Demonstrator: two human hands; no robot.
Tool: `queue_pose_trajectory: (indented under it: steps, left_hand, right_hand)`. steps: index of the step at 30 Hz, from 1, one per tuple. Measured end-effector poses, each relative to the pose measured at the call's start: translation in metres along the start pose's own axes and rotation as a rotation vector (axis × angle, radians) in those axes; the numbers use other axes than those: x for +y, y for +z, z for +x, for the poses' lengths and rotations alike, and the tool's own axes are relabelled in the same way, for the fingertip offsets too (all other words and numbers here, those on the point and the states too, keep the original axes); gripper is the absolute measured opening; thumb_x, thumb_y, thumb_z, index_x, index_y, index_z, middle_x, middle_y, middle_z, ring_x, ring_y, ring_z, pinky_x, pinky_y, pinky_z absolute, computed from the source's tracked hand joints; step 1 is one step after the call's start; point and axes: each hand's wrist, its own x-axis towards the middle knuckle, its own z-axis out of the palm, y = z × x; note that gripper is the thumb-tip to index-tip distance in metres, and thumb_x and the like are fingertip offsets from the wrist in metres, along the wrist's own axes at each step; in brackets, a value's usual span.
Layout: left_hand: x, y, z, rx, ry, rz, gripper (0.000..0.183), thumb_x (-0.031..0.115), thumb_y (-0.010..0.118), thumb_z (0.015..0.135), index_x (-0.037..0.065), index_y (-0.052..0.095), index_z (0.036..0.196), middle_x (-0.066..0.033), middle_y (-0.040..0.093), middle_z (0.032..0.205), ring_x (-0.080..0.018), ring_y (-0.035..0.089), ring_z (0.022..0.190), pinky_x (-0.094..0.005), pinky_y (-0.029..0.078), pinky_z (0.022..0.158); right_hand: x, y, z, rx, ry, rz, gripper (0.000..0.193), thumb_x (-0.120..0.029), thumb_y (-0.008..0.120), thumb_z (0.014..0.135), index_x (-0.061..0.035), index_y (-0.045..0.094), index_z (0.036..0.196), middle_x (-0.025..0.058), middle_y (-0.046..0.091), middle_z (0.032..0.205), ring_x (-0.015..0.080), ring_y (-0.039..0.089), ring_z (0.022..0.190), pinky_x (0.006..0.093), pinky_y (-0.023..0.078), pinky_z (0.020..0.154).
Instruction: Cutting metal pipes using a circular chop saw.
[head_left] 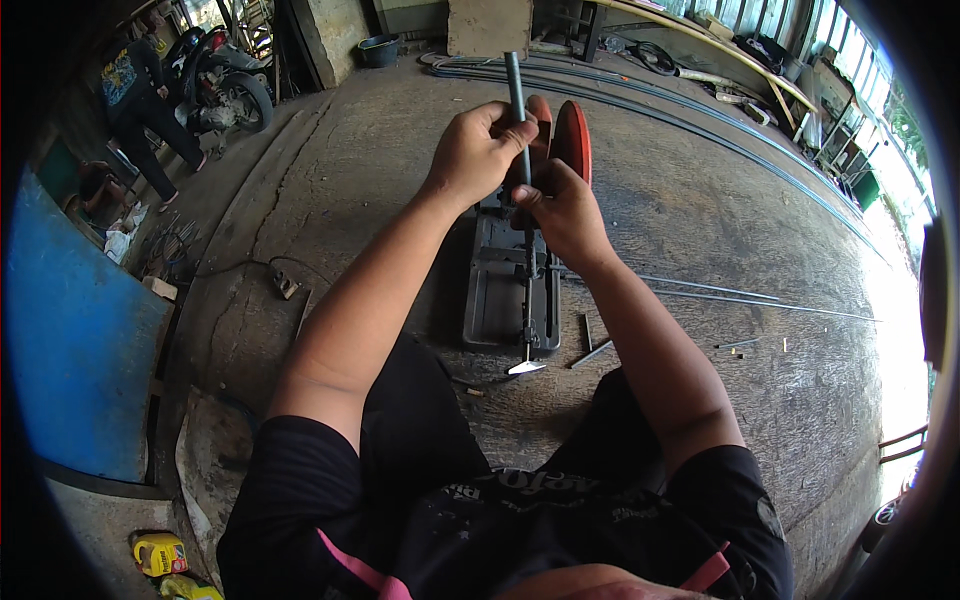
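Both my hands are on a short dark metal tube (516,90), which stands nearly upright in the view. My left hand (478,152) closes round its middle, with the thumb across it. Lower down, my right hand (568,212) pinches the tube near its bottom end; its fingertips are partly hidden. Just beneath and beyond the hands stands a cut-off saw with a dark base (492,312) and a red-orange round guard (574,140). The saw's clamp screw (529,305) runs along the base toward me. My left hand and wrist hide part of the machine.
Short cut rods (592,354) lie right of the saw, beside long thin rods (715,291). Long bars (640,90) stretch across the far floor. A cable with a socket (285,284) lies left. A person (140,105) stands by a motorcycle (225,90). A blue panel (80,330) borders the left.
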Motion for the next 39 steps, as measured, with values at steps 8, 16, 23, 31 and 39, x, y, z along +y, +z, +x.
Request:
queue_pose_trajectory:
  steps: [8,16,23,31,39]
  left_hand:
    - [-0.035,-0.016,0.01,0.149,-0.499,-0.81,0.019,0.019,0.056,0.096,0.0,0.06,0.098,-0.006,0.062,0.087,-0.0177,0.062,0.078,-0.0306,0.052,0.074]
    - [-0.05,0.023,0.0,0.072,-0.738,-1.137,0.018,0.022,0.049,0.1,0.005,0.055,0.1,-0.0057,0.06,0.088,-0.0173,0.061,0.073,-0.0335,0.055,0.066]
    - [-0.041,0.041,-0.015,-0.269,-0.931,-0.578,0.035,0.043,0.06,0.092,0.008,0.059,0.088,-0.001,0.058,0.07,-0.0138,0.059,0.057,-0.0264,0.046,0.048]
    - [-0.083,-0.002,-0.003,-0.27,-0.787,-0.127,0.029,0.035,0.057,0.092,0.007,0.06,0.089,-0.0021,0.062,0.072,-0.0124,0.058,0.056,-0.026,0.045,0.052]
    - [-0.107,-0.007,0.001,-0.05,-0.766,-0.072,0.023,0.03,0.057,0.092,0.008,0.061,0.09,-0.0002,0.062,0.074,-0.0088,0.057,0.058,-0.0232,0.047,0.05]
  right_hand:
    - [-0.013,-0.018,0.002,-0.12,-0.268,0.018,0.033,0.0,0.06,0.087,0.0023,0.056,0.12,0.0123,0.064,0.112,0.0183,0.063,0.098,0.0319,0.051,0.083]
    - [-0.011,-0.019,0.006,0.043,-0.562,-0.503,0.039,0.003,0.059,0.08,-0.0094,0.063,0.117,0.0109,0.06,0.108,0.0311,0.059,0.101,0.037,0.05,0.086]
    - [0.006,-0.019,0.01,0.201,-0.19,-0.056,0.012,-0.014,0.052,0.096,-0.0059,0.06,0.102,0.0063,0.057,0.088,0.0171,0.057,0.074,0.0297,0.048,0.068]
    - [0.018,-0.054,0.002,0.201,0.13,0.219,0.024,-0.024,0.054,0.098,-0.002,0.06,0.105,0.0028,0.059,0.077,0.0101,0.056,0.073,0.0257,0.045,0.067]
    - [0.016,-0.093,-0.051,0.132,0.212,-0.057,0.03,-0.014,0.066,0.09,0.0062,0.057,0.111,0.0017,0.054,0.073,0.0082,0.048,0.057,0.0235,0.038,0.05]
